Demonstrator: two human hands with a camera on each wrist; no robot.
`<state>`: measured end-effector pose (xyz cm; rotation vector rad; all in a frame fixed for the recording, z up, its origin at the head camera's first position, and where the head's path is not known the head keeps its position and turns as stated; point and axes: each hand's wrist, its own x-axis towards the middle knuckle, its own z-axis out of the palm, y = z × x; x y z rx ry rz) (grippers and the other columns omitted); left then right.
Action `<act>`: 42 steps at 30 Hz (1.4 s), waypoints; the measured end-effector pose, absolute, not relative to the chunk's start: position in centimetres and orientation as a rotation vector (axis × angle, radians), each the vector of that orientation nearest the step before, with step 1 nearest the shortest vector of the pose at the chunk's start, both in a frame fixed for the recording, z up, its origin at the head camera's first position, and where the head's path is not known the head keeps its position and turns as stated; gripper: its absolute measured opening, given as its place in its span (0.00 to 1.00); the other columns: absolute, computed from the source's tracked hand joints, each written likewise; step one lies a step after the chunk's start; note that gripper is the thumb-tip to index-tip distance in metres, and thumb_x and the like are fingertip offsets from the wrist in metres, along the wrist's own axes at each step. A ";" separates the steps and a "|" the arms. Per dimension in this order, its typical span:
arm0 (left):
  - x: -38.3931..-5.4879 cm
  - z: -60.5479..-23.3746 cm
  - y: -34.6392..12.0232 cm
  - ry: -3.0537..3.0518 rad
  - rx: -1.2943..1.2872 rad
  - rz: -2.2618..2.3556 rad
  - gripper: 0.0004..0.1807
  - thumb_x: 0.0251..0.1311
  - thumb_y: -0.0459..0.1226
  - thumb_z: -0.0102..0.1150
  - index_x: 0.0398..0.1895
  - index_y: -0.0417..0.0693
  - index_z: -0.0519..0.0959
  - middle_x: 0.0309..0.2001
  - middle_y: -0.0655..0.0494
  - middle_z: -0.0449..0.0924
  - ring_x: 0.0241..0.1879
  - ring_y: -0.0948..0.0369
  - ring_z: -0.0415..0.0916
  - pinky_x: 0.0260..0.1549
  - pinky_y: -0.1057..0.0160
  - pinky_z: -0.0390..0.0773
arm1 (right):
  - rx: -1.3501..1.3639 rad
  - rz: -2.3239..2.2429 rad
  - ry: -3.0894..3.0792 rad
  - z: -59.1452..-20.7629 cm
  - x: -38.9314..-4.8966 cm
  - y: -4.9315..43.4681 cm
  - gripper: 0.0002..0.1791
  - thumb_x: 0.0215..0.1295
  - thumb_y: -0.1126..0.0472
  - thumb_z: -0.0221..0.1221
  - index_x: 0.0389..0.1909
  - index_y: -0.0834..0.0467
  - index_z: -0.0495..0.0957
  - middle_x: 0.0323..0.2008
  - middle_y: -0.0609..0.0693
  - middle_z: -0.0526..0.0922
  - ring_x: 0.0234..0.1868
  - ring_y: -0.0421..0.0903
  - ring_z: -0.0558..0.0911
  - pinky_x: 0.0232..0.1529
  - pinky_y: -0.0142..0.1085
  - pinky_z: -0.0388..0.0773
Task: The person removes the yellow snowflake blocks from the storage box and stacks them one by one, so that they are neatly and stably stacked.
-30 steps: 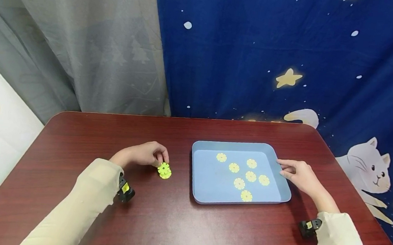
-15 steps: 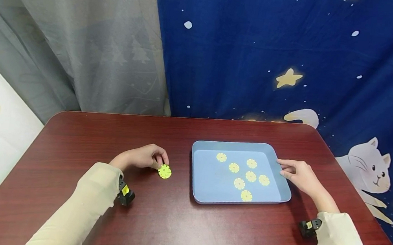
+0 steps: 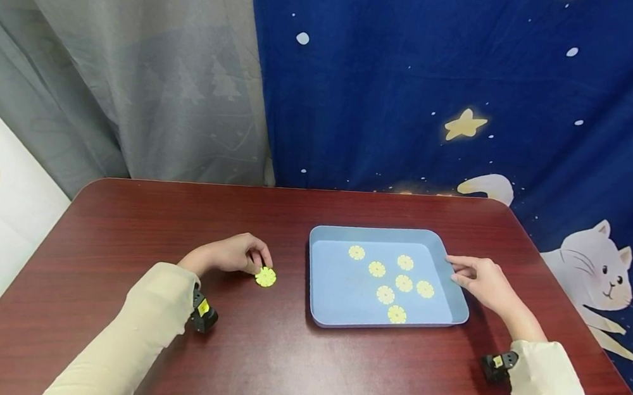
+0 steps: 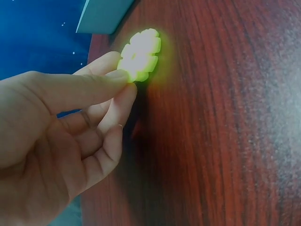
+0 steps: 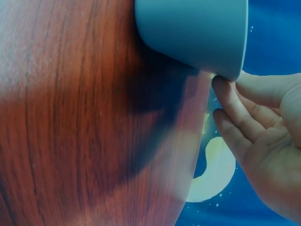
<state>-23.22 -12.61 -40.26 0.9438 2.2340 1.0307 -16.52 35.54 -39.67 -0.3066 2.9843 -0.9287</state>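
Observation:
At the left of the table, my left hand (image 3: 232,253) pinches the edge of a bright yellow-green notched disc (image 3: 265,276). The left wrist view shows thumb and fingertips on that glowing, petal-edged disc (image 4: 140,55), close over the wood; whether a second disc lies under it, I cannot tell. My right hand (image 3: 485,284) holds the right rim of a shallow blue tray (image 3: 335,301) between thumb and fingers. From the right wrist, the thumb and fingertips meet at the tray's wall (image 5: 197,33). Several pale yellow notched discs (image 3: 403,283) lie flat and scattered inside the tray.
Both hands work over a dark red wooden table (image 3: 277,372) with rounded far corners. Behind it hang a grey curtain (image 3: 191,71) and a blue curtain (image 3: 373,88) printed with stars and a cat. A small black camera (image 3: 203,314) sits on the left wrist.
One second ago two yellow-green discs showed, offset, at my left fingertips; now they appear as one outline. The left hand has dropped slightly. Right hand and tray have stayed put.

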 end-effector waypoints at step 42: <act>-23.3 -37.5 -9.5 2.309 0.960 1.053 0.07 0.56 0.28 0.54 0.37 0.35 0.78 0.26 0.48 0.77 0.23 0.63 0.70 0.28 0.64 0.71 | -0.295 -0.924 2.991 -39.7 -16.6 35.6 0.21 0.54 0.72 0.60 0.52 0.70 0.73 0.37 0.62 0.81 0.35 0.51 0.81 0.33 0.38 0.77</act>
